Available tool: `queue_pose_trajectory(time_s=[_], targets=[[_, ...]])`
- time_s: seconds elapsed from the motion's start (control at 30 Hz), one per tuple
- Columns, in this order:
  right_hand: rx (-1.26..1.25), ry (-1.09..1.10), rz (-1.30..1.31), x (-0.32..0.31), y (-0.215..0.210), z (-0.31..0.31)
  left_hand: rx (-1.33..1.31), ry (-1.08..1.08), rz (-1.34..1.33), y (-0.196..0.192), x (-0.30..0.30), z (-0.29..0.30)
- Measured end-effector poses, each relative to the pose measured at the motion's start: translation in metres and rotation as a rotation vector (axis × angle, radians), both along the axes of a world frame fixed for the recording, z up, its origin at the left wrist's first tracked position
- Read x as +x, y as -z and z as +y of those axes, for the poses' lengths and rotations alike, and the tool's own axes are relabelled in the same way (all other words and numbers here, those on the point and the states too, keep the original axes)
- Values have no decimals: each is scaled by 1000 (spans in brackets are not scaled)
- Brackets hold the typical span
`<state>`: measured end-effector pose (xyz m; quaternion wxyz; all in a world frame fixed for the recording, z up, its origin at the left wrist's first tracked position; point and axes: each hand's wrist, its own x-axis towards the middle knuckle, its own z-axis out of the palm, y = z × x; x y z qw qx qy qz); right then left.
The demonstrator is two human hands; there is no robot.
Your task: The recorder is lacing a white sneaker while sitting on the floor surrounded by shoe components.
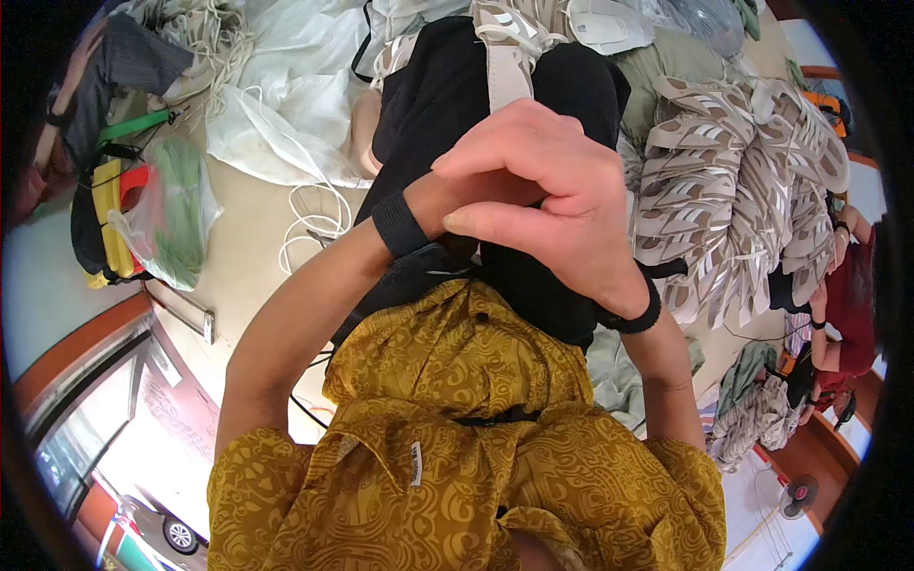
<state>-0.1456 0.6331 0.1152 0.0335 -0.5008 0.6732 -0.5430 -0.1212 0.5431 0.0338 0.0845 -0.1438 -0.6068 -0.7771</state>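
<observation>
A: How do the fingers stand?
B: On the right hand point(586, 190), the thumb is parted from the fingers in a loose curve about the base of the left hand point(476, 190); I can't tell whether they touch. The left fingers are hidden, so their state I can't tell.
A: What's nearest?
B: A black wristband point(398, 226), just left of the right thumb's tip. Just past the right knuckles, a pale strip point(509, 81) lies between the dark trouser legs point(583, 81), seemingly joined to a shoe upper point(519, 24) beyond it.
A: How would that handle?
B: Light, soft and bendy, I'd judge, neither slippery nor fragile. I'd pinch the strip along its edges.
A: Its look?
B: The strip is flat and off-white; the upper is beige with white bands.
A: Farther off?
B: Right of the fingers, heaped uppers point(733, 190) of similar colouring.
</observation>
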Motion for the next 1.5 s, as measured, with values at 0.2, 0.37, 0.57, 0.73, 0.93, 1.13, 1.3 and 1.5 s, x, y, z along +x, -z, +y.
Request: queue_pose_trajectory(time_s=[0.2, 0.37, 0.57, 0.73, 0.93, 1.13, 1.3, 1.5], targets=[[-24, -76, 121, 13, -4, 1, -540, 74, -206, -16, -24, -2], [-83, -55, 238, 33, 8, -2, -612, 46, -219, -30, -27, 13], [-293, 63, 285, 34, 10, -12, -1252, -239, 411, -32, -25, 21], [-311, 24, 274, 38, -4, -16, -1212, -117, 870, -38, -16, 32], [-193, 77, 256, 41, 1, -13, -1098, -80, 811, -38, -6, 41], [-283, -38, 327, 46, -5, -13, -1149, -73, 770, -42, -15, 59], [-351, 6, 333, 53, -4, -35, -885, -172, 378, -67, -27, 52], [-379, 117, 267, 55, 9, -53, -553, 11, -342, -81, -25, 45]])
